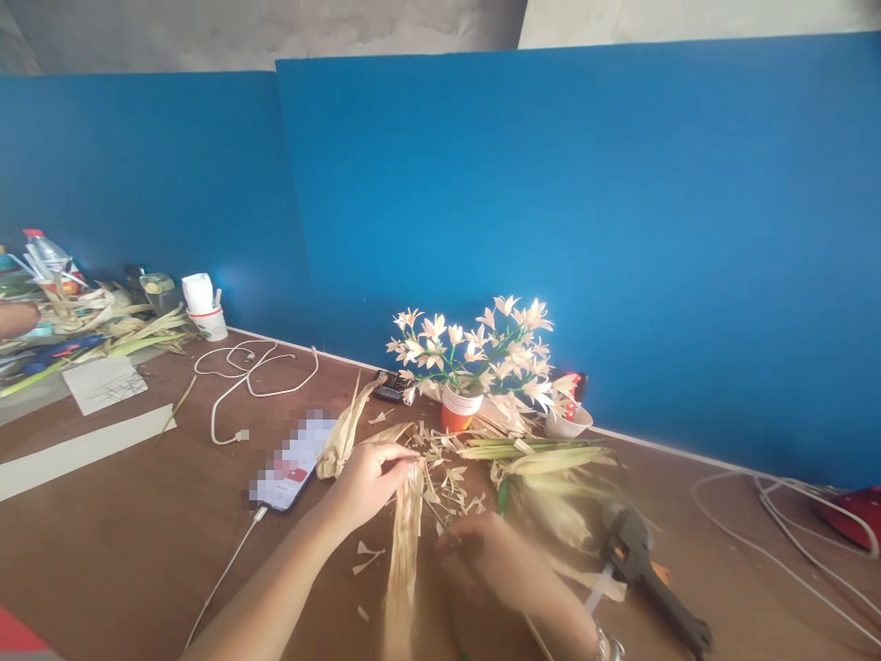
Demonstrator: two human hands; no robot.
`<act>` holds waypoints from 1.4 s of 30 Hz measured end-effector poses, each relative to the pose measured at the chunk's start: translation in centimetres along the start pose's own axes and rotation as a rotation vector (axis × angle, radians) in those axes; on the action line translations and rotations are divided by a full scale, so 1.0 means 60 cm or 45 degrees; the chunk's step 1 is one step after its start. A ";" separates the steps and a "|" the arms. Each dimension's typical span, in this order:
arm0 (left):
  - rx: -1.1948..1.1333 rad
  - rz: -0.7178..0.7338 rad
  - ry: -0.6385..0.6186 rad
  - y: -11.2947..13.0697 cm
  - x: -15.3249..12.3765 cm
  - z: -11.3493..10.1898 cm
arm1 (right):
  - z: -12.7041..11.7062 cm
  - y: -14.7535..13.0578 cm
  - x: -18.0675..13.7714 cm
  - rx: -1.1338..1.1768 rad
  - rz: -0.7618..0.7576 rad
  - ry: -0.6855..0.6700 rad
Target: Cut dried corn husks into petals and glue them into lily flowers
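Between the thumb and fingers of my left hand [375,482] hangs a long, pale strip of dried corn husk [404,569], pinched at its top end. Just right of the strip is my right hand [474,551], smeared by motion. A thin dark line shows by its fingers, but I cannot make out what it is. Small cut husk pieces [454,477] lie scattered beyond both hands. Behind them, an orange and white paper cup [461,410] holds husk flowers [474,353] on green stems. More husks [551,505] are heaped to the right.
A black glue gun [647,578] lies at the right, near white cables [777,514]. A phone [295,464] with a charging cable is left of my left hand. Farther left are a white cup [207,323] and another person's hand [17,319] by piled husks. A blue partition [551,202] stands behind.
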State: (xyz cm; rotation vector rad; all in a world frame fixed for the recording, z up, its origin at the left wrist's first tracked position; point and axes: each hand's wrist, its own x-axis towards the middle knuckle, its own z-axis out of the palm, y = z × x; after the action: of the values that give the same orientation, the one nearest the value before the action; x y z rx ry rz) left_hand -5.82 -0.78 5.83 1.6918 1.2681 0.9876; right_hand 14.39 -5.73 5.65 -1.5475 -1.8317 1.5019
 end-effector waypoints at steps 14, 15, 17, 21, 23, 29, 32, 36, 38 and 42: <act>-0.035 -0.010 -0.007 -0.004 0.004 0.000 | -0.001 0.006 0.003 -0.176 -0.135 0.046; -0.034 -0.008 -0.003 -0.005 0.004 0.000 | -0.001 0.006 0.004 -0.185 -0.139 0.048; -0.031 -0.013 0.000 -0.005 0.003 -0.001 | -0.001 0.008 0.004 -0.190 -0.133 0.044; -0.021 -0.014 -0.012 -0.006 0.003 -0.001 | -0.001 0.013 0.006 -0.210 -0.200 0.063; -0.017 -0.023 -0.009 -0.005 0.003 -0.001 | 0.000 0.016 0.008 -0.218 -0.211 0.081; -0.029 -0.057 0.015 0.000 0.003 0.000 | 0.001 0.027 0.012 -0.178 -0.221 0.092; -0.025 -0.055 0.027 0.001 0.002 0.000 | 0.002 0.029 0.013 -0.185 -0.223 0.119; -0.023 -0.033 0.060 -0.002 0.001 0.002 | 0.004 0.030 0.016 -0.172 -0.243 0.134; -0.047 -0.026 0.075 -0.004 0.001 0.004 | 0.003 0.030 0.017 -0.145 -0.231 0.123; -0.100 -0.007 0.115 -0.010 0.001 0.009 | 0.004 0.032 0.018 -0.136 -0.239 0.140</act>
State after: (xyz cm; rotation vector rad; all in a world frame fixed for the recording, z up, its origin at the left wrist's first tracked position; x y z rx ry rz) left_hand -5.54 -0.66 5.09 1.5987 1.2743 1.1076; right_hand 14.82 -5.17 3.57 -1.4278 -1.9598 1.2301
